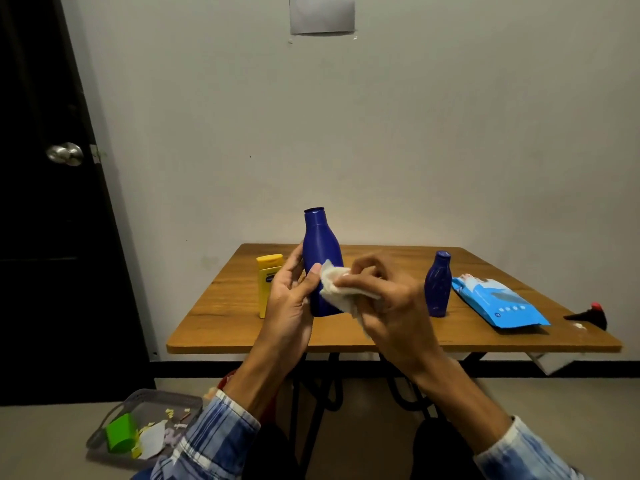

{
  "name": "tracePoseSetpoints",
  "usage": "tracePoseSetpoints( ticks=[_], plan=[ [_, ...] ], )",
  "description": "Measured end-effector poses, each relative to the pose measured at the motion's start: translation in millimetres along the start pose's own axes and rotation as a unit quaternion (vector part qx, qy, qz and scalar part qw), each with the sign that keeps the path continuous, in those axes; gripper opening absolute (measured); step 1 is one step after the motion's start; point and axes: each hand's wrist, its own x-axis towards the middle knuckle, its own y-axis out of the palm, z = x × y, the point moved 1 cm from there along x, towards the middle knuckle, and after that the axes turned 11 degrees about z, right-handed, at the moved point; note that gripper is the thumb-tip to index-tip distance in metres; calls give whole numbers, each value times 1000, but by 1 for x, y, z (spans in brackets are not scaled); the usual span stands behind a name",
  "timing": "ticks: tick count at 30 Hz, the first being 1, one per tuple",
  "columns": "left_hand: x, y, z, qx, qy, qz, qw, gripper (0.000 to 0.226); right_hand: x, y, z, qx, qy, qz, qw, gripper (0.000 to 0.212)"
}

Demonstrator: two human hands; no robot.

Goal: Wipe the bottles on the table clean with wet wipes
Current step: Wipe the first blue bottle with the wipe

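The large blue bottle (pixel 321 261) is gripped upright by the left hand (pixel 289 299) above the tabletop (pixel 221 327) — fingers curled round its lower body. A white wet wipe (pixel 341 289) is pinched in the right hand (pixel 391 306) and pressed against the bottle's side. A smaller blue bottle (pixel 438 284), a yellow bottle (pixel 266 282) and the wipes pack (pixel 498 303) are stood or laid on the tabletop — well apart.

Dim and yellowish, lit softly from above. Deep shadow beneath the counter (pixel 485 348); door (pixel 52 271) almost black. Small highlight on the doorknob (pixel 65 154). Wide-angle bending toward frame edges; mildly soft throughout.
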Motion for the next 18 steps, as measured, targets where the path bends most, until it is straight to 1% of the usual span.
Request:
tracePoseSetpoints(
  ticks=[3, 4, 8, 11, 12, 13, 15, 18],
  plan=[
    [1, -3, 1, -13, 6, -36, 999, 58, -13, 25, 8, -87, -74, 56, 992, 21],
    [1, -4, 1, -21, 8, -49, 999, 58, -17, 28, 7, -99, -93, 56, 989, 21],
    [4, -5, 3, -88, -5, -74, 993, 48, -21, 27, 4, -120, -95, -1, 988, 21],
    [6, -1, 7, -89, -13, -73, 993, 46, -23, 28, 2, -183, -155, 28, 970, 19],
    [7, -1, 9, -87, -12, -65, 994, 47, -23, 25, -2, -184, -154, 26, 970, 19],
    [8, 0, 10, -82, -7, -56, 995, 48, -24, 22, -8, -171, -138, 11, 976, 18],
    [12, -2, 12, -44, 4, -40, 998, 52, -30, 13, -24, -126, -71, -31, 989, 16],
    [27, -3, 26, 76, 2, 5, 997, 54, -41, -2, -48, -59, 43, -83, 994, 16]
  ],
)
